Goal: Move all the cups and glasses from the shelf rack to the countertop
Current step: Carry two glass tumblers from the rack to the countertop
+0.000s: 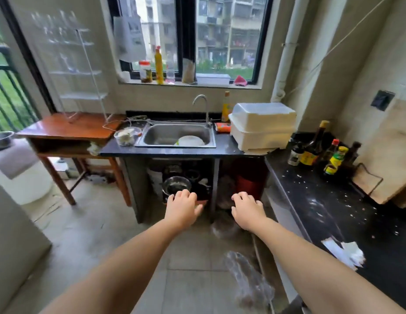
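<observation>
Both arms stretched out in front, palms down, nothing in either one. Left hand point(182, 206) has fingers loosely curled and a bit apart, right hand point(247, 208) same deal, fingers relaxed w/ small gaps, both just hanging in the air in front of the open space under the sink point(177, 135). The white shelf rack point(80, 71) is way off at the upper left, standing on the wooden side table point(68, 128) by the balcony door. Glasses point(54, 23) sit on the upper tiers, blurry tbh, so can't count them or tell cups from glasses, lower tiers too washed out to read. Dark countertop point(333, 207) runs along the right side, w/ sauce bottles point(315, 146) bunched at the far end near the corner and some white scraps point(347, 251) on the near part. There's a white lidded dish box point(263, 125) on the counter right of the sink, a white bowl point(189, 141) lying in the basin, and a clear container point(126, 137) just left of it. Windowsill point(193, 83) has a yellow bottle point(159, 64) and a jar point(145, 71) on it.
</observation>
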The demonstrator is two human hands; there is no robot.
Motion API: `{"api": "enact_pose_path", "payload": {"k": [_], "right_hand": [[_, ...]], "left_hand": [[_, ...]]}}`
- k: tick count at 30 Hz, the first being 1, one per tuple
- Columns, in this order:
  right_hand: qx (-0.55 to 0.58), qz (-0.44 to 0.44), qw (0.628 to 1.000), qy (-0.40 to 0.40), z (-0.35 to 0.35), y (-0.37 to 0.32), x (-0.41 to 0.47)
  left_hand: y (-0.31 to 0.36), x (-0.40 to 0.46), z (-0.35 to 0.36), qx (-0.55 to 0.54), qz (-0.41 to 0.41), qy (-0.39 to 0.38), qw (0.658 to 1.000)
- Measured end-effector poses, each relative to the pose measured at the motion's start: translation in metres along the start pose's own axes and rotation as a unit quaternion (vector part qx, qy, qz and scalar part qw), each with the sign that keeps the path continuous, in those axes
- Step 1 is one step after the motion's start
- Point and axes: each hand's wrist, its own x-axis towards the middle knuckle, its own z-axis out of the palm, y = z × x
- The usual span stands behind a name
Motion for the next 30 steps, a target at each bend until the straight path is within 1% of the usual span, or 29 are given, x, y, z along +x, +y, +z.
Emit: {"api": "enact_pose_path", "payload": {"k": [4, 8, 12, 16, 19, 24, 30], "right_hand": [[0.013, -0.045, 0.999, -0.005, 0.009, -0.108, 0.029], [0.005, -0.140, 0.990, -0.004, 0.016, -0.220, 0.051], [-0.008, -0.203, 0.979, -0.009, 0.020, -0.300, 0.072], [-0.006, -0.236, 0.972, -0.017, 0.024, -0.356, 0.097], [-0.005, -0.254, 0.967, -0.023, 0.027, -0.392, 0.131], [0.002, -0.257, 0.966, -0.012, 0.020, -0.445, 0.215], [-0.006, -0.268, 0.963, 0.015, -0.019, -0.508, 0.337]], "left_hand": [[-0.108, -0.012, -0.027, 0.004, -0.062, 0.014, 0.998], [-0.207, -0.025, -0.052, -0.019, -0.148, 0.028, 0.988], [-0.267, -0.029, -0.063, -0.066, -0.216, 0.051, 0.973], [-0.308, -0.023, -0.068, -0.067, -0.246, 0.057, 0.965], [-0.340, -0.002, -0.072, -0.067, -0.251, 0.060, 0.964], [-0.402, 0.066, -0.088, -0.053, -0.247, 0.071, 0.965], [-0.484, 0.166, -0.126, -0.056, -0.258, 0.093, 0.960]]}}
